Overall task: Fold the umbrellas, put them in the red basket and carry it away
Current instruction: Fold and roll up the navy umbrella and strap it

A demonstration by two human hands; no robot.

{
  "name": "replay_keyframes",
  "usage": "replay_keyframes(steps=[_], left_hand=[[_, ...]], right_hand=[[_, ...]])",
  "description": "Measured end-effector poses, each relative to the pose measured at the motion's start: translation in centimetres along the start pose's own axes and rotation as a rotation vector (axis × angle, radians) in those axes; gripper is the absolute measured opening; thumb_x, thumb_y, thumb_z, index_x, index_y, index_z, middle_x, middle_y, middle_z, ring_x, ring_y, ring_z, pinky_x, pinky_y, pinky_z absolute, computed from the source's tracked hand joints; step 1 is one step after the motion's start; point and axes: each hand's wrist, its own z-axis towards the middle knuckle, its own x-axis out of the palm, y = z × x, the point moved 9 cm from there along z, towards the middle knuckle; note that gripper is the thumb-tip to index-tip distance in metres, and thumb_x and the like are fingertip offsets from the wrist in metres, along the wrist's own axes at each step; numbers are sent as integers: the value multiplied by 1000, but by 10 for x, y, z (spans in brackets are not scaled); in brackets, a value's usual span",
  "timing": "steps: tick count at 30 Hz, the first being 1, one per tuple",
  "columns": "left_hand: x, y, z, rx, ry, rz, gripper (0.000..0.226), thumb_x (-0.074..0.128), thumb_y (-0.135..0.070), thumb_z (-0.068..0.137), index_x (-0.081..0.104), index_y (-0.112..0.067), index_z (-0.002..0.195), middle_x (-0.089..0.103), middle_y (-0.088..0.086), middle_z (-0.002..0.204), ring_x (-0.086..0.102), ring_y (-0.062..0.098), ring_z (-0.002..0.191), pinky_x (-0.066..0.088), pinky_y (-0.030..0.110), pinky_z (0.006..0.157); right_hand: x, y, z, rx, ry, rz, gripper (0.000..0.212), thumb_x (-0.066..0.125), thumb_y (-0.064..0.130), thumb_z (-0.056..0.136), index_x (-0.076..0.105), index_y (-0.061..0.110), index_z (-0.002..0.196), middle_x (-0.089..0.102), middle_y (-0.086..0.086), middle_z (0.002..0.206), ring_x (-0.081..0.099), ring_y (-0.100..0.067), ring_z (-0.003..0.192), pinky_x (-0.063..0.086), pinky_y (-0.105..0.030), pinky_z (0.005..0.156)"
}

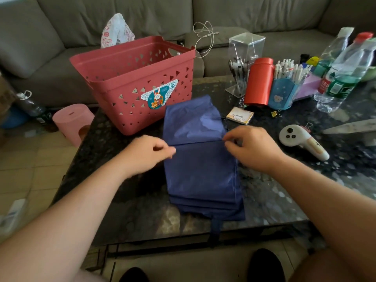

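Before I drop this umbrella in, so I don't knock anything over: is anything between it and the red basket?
Nothing visible: the blue umbrella, pinched by the left hand and right hand, lies right before the red basket.

A navy blue umbrella lies flattened in folded layers on the table, just beside the empty red basket

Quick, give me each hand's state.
Left hand: pinching the blue umbrella fabric's left edge.
Right hand: pinching its right edge.
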Motion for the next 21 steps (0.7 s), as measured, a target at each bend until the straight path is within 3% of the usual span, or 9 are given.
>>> replay_keyframes(steps=[2,3,5,6,8,10,14,18,21], left_hand=[[-20,9,14,-111,-265,-180,3,74,-33,96,76,-32,98,72,-13,91,65,6,84,53,31,82],[-20,14,19,-180,-319,-270,13,72,-30,97,73,-31,110,70,-11,99,63,7,89,52,32,85],[-3,17,31,-267,-268,-481,32,68,-24,102,66,-24,133,69,-8,113,63,3,96,49,28,90],[5,15,35,-282,-231,-590,32,66,-20,103,66,-20,136,72,-7,116,66,1,95,50,25,88],[14,12,38,-311,-222,-784,20,66,-14,103,74,-21,120,79,-8,105,73,1,89,55,21,79],[14,13,39,-340,-278,-901,11,71,-15,100,78,-22,105,81,-8,95,76,6,87,58,23,74],[6,5,42,-278,-291,-886,12,72,-13,98,78,-21,104,82,-6,94,77,7,84,59,21,69],[-1,-8,35,-246,-256,-900,14,67,-10,97,80,-16,100,81,3,101,74,15,92,56,33,89],[-4,-20,29,-174,-230,-959,15,64,-9,98,77,-9,106,81,5,105,74,16,93,56,34,93]], right_hand=[[-4,-16,15,131,-13,35,25,68,27,91,78,29,113,72,5,113,65,-17,100,46,-25,89],[-1,-23,22,170,4,40,30,68,28,91,75,30,119,71,3,120,65,-20,108,46,-27,93],[8,-32,31,243,63,70,40,69,30,92,69,27,131,67,-2,132,62,-26,120,44,-30,98],[12,-36,34,278,83,87,43,69,31,92,66,25,135,66,-3,134,60,-27,123,43,-30,98],[21,-43,37,328,107,122,44,69,31,94,64,22,137,67,-4,131,60,-27,123,42,-29,96],[28,-46,39,356,102,159,42,69,31,94,66,22,135,71,2,115,63,-23,113,42,-27,91],[31,-49,43,398,22,319,35,74,35,92,70,26,126,69,13,90,65,-12,89,47,-29,85],[27,-47,48,364,-37,341,46,77,43,89,66,28,131,67,4,105,66,-18,99,52,-33,94],[23,-43,52,354,-68,437,58,76,53,84,64,27,134,64,0,122,65,-15,104,51,-31,91]])
